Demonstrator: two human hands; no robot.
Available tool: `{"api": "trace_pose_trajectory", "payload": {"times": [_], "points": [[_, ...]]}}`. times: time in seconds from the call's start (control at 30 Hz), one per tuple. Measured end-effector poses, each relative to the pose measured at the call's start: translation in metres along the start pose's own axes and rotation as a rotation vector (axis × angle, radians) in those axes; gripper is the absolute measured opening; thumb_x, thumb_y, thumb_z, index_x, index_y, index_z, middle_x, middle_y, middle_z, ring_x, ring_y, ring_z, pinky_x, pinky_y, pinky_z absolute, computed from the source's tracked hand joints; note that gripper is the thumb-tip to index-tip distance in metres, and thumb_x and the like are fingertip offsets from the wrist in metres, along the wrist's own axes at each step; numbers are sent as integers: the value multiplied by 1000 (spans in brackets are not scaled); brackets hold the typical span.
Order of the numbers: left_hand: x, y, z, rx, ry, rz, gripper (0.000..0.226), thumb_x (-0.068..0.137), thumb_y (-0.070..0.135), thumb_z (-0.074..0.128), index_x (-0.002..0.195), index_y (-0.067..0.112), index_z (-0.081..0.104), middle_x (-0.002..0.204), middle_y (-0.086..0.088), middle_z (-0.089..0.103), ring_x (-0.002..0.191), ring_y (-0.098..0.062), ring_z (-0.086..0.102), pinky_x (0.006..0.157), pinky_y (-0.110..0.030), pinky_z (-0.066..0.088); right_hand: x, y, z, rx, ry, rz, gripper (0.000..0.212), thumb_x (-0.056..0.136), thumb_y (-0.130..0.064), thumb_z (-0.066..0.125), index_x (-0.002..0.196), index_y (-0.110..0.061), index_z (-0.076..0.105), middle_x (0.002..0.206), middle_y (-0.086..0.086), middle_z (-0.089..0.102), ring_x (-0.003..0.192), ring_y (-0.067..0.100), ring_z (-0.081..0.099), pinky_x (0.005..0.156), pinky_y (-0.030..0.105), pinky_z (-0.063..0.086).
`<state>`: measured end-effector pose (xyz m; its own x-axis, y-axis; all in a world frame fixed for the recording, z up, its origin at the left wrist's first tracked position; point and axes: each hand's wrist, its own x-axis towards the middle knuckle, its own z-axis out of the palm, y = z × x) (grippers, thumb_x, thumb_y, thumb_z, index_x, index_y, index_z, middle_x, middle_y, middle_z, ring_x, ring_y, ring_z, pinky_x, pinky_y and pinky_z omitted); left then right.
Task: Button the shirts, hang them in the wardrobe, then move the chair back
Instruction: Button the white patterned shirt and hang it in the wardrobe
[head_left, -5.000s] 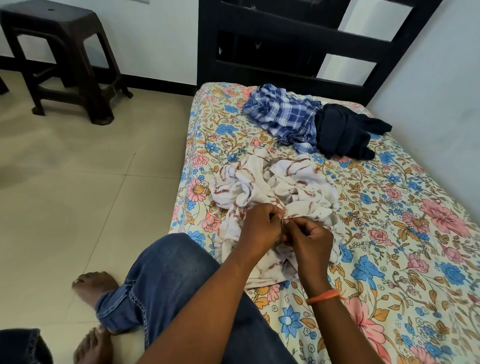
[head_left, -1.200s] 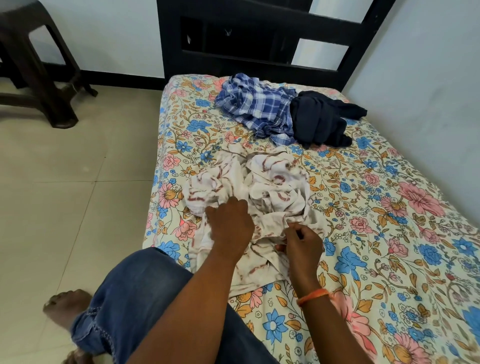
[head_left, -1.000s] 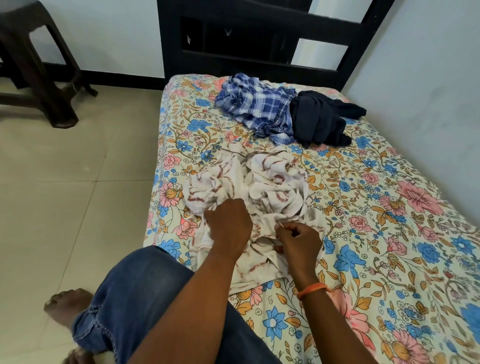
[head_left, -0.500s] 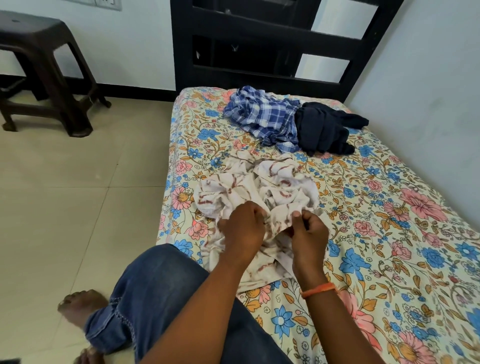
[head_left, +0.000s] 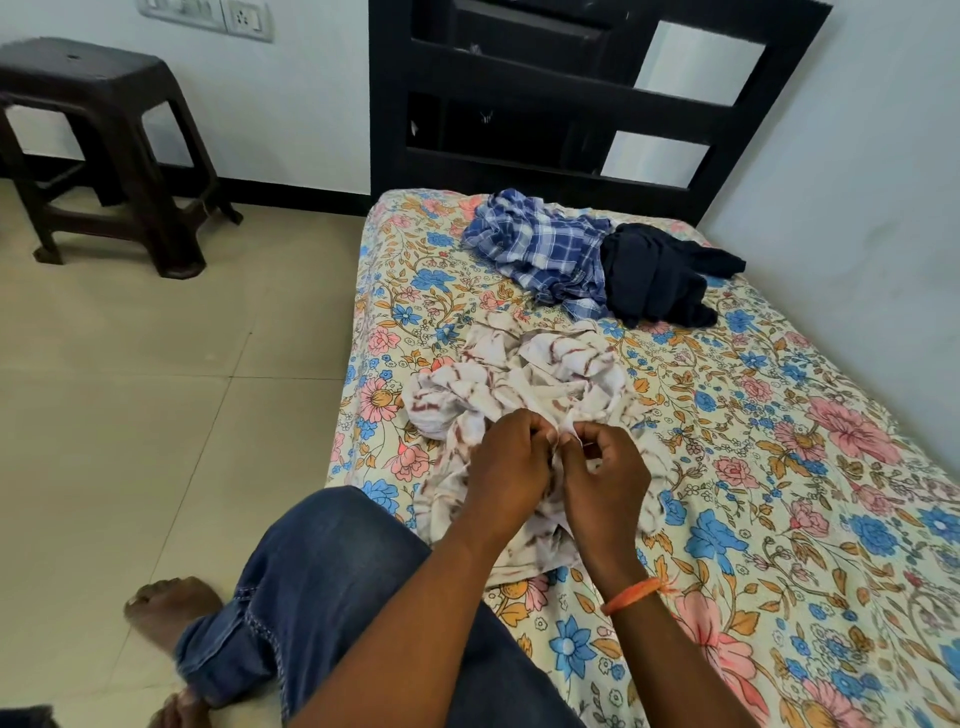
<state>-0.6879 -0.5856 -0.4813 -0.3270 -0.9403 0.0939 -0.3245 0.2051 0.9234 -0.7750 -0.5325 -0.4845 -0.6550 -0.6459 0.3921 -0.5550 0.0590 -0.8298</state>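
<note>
A person is sitting at the edge of the bed with the flower-printed sheet (head_left: 779, 467), one jeans-clad knee drawn up, and is working on the crumpled white shirt with reddish-brown streaks (head_left: 519, 379), which is lying on the sheet directly in front of them, near the bed's left edge. Both hands are meeting at one spot on the cloth: the left hand (head_left: 506, 470) is curling its fingers and pinching a fold of the shirt from the left, while the right hand (head_left: 605, 478), with an orange band at the wrist, is pinching the facing fold between thumb and bent fingers, so neither hand is loose or spread. The fingertips are almost touching, which suggests the two front edges are being brought together so a button can be pushed through its hole; the button itself is too small to make out. Both forearms are reaching forward and converging, wrists held low over the fabric. The blue and white checked shirt (head_left: 540, 249) and the dark navy garment (head_left: 660, 280) are lying bunched side by side, touching, near the black headboard (head_left: 571, 104), apparently waiting their turn. A dark brown plastic stool (head_left: 98, 135) is standing on the tiled floor (head_left: 130, 389) by the wall, well apart from the bed.
</note>
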Motion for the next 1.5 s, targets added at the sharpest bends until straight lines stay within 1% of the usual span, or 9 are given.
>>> {"api": "trace_pose_trajectory", "payload": {"times": [0.13,0.33,0.53,0.7,0.83,1.0,1.07,1.17,1.5], "points": [[0,-2,1,-17,-3,5,17,94,23,50,80,24,59,68,5,65,62,-11,62,66,-47,53,-1,1,2,26,-12,11,15,90,-11,69,92,-26,67,88,-8,66,84,5,63,74,21,47],[1,-2,0,-54,5,1,21,96,19,50,79,22,62,66,0,67,55,-12,63,64,-47,53,-3,7,6,-19,-15,-73,11,91,-8,68,99,-13,73,90,-3,67,85,16,64,78,39,54],[4,-5,1,-97,44,-65,17,94,14,53,82,18,64,74,7,65,70,-8,62,68,-33,51,-8,0,4,172,-90,36,30,88,-1,69,97,-30,71,96,-10,71,90,0,66,80,18,52],[8,-9,1,-141,18,-113,13,94,16,58,89,14,70,78,8,67,75,-5,63,65,-19,44,-3,-2,-2,416,-145,287,30,89,3,65,92,-24,77,89,-3,78,89,14,74,81,29,58],[8,-4,-1,-193,-12,-135,19,92,14,59,81,15,73,67,7,68,57,1,59,58,-17,44,3,-1,-10,397,-177,309,14,84,-6,76,89,-19,78,83,-1,78,82,18,75,76,29,59],[8,0,-1,-273,-4,-196,25,92,19,59,73,11,74,50,2,61,46,-11,52,55,-29,43,6,4,-8,331,-145,287,10,81,-9,80,88,-15,79,79,0,77,79,18,75,74,30,60],[6,2,-3,-269,-5,-186,26,91,24,64,68,15,73,48,7,59,43,-6,50,52,-23,40,5,4,-5,314,-128,280,9,82,-9,79,88,-15,79,78,-1,77,77,17,75,74,32,60],[7,1,-4,-245,11,-161,16,89,19,67,77,17,77,55,10,65,48,2,56,51,-13,41,3,6,-2,285,-106,269,10,82,-9,78,87,-18,78,77,-2,77,75,17,74,72,34,61],[12,-8,0,-153,-41,-170,27,94,11,56,69,11,67,53,11,54,46,2,50,51,-16,35,0,11,1,222,-98,221,14,79,-9,81,85,-21,77,77,-6,75,73,11,71,70,29,58]]}}
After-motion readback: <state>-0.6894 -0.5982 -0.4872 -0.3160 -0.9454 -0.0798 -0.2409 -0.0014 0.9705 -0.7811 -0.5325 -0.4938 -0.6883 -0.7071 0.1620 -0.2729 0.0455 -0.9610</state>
